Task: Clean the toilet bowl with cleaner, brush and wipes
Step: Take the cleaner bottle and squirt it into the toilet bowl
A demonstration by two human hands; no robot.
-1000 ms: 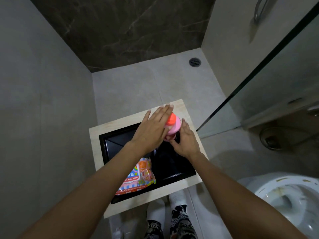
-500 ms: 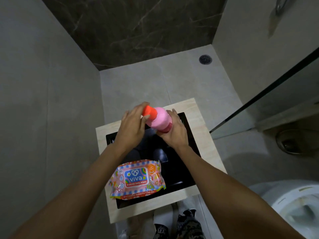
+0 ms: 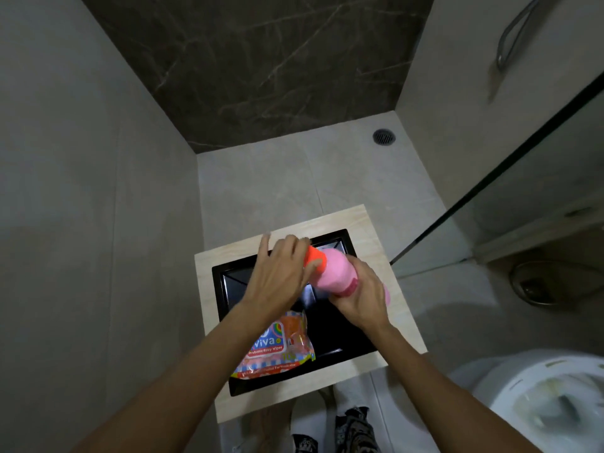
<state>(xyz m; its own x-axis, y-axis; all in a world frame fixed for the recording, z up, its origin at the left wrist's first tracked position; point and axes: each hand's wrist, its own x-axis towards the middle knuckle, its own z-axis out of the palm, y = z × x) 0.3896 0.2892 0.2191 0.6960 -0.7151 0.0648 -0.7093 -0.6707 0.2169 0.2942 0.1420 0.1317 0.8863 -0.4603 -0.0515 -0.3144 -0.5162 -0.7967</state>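
A pink cleaner bottle [image 3: 333, 273] with an orange cap [image 3: 314, 257] is held tilted above a black tray [image 3: 333, 341]. My right hand [image 3: 362, 295] grips the bottle's body from below. My left hand [image 3: 281, 273] is closed around the orange cap. A pack of Viva wipes [image 3: 277, 348] lies in the tray's near left part, partly hidden by my left forearm. The white toilet bowl [image 3: 539, 407] is at the lower right, with dirty streaks inside. No brush is in view.
The tray rests on a pale wooden board [image 3: 392, 289] over the tiled floor. A glass shower partition [image 3: 523, 191] stands to the right. A floor drain [image 3: 384, 137] lies at the back. My feet [image 3: 346, 426] are below the board.
The bottle has been lifted off the tray and tilted, its cap now pointing left. My left hand has closed on the cap. The camera view has shifted slightly.
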